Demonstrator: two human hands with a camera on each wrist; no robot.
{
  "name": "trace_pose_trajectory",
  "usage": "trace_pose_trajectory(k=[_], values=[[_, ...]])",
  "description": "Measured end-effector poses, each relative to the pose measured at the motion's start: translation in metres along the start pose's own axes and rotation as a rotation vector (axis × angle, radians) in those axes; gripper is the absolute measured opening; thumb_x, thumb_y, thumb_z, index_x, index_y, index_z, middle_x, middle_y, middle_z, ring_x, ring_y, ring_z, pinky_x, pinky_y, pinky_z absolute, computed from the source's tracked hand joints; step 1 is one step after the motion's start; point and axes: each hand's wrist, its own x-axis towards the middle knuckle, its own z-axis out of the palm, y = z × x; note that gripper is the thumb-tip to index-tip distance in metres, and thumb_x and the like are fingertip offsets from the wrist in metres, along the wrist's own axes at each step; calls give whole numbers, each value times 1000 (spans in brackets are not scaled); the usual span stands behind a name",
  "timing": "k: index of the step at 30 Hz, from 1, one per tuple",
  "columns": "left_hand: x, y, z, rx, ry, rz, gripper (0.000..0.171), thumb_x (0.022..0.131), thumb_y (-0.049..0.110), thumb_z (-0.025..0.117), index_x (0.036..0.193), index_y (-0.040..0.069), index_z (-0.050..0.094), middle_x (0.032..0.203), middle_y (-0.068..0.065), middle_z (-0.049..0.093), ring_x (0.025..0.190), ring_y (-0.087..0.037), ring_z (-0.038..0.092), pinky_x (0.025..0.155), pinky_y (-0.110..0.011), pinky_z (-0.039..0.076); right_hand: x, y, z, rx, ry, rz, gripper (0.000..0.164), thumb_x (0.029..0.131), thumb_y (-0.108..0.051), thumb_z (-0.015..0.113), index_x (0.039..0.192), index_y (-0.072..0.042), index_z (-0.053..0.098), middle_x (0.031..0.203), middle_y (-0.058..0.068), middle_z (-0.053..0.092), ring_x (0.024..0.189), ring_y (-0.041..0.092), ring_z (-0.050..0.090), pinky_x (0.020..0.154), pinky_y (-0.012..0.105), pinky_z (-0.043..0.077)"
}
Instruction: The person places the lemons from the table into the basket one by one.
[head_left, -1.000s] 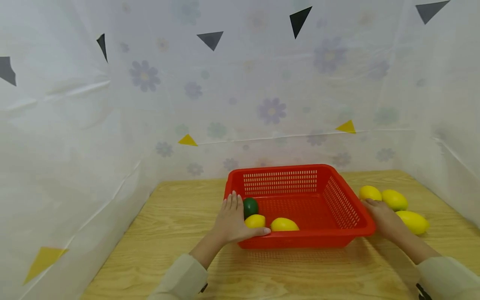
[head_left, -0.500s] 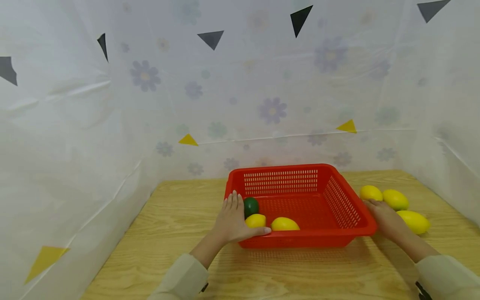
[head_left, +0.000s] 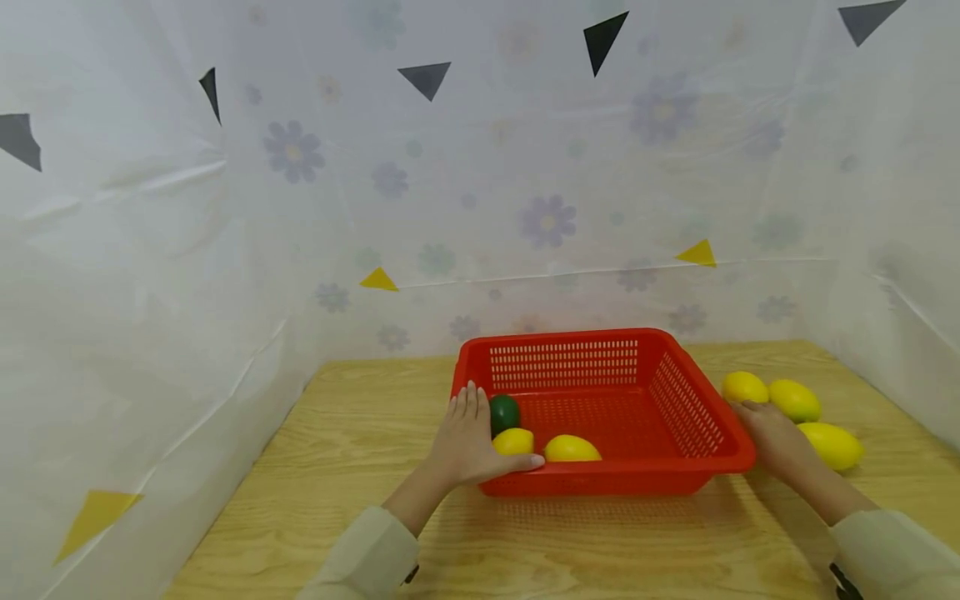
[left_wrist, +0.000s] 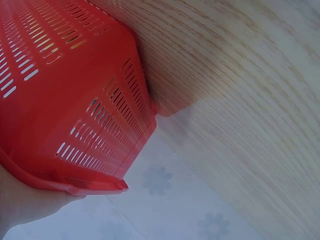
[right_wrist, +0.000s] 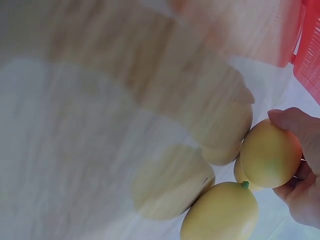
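Holding a yellow lemon point(right_wrist: 271, 155), the right hand point(head_left: 776, 437) is sitting just outside the right side of the red basket point(head_left: 600, 477). Right wrist view: thumb is pressing on one side of the lemon, fingers are curling round the other, so the grip is pinching it. Head view is showing three lemons point(head_left: 829, 446) lying on the wooden table point(head_left: 337, 467) by this hand; which one is in the grip, cannot tell.

Left hand point(head_left: 467, 442) is resting on the near left corner of the basket, fingers lying straight along the left rim, thumb spreading away along the front rim. Basket is standing on the table. Inside, near that hand, a dark green fruit point(head_left: 504, 414) is lying by the left wall, with two more lemons point(head_left: 572, 448) sitting along the front.

Pale sleeves point(head_left: 371, 554) are covering both forearms. Flowered backdrop point(head_left: 465, 167) is hanging behind the table.
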Motion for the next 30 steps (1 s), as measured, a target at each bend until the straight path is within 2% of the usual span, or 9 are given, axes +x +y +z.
trace_pose_trajectory(k=[6,13,20,28,30], values=[[1,0,1,-14,5,-5,116,71,77,50,148,-1,12,156,-19,5,144,-36,8,117,-49,10,0,1,1,-11,12,6,24,61,9,67,82,1,60,70,7,56,58,22,53,53,40,46],[1,0,0,-19,2,-11,116,70,76,51,148,-1,12,156,-19,5,144,-35,8,117,-49,9,0,-1,0,9,-13,30,23,63,8,66,85,4,61,71,9,57,59,23,54,54,40,47],[2,-1,2,-11,7,-4,115,71,75,51,148,-1,12,156,-19,5,144,-36,7,117,-48,9,2,-2,-1,10,-6,21,20,62,9,66,80,1,61,67,3,54,56,17,51,50,33,44],[0,0,0,-19,8,-2,116,70,77,50,147,-2,13,155,-20,6,144,-36,8,117,-49,10,6,-4,-7,31,-39,40,18,66,11,65,79,0,60,67,2,54,58,16,51,50,31,44],[0,0,0,-15,6,-3,118,70,79,49,147,-2,13,156,-19,6,144,-36,8,117,-48,10,7,-5,-10,47,-72,60,17,69,11,65,82,2,60,67,4,54,59,16,51,50,31,45]])
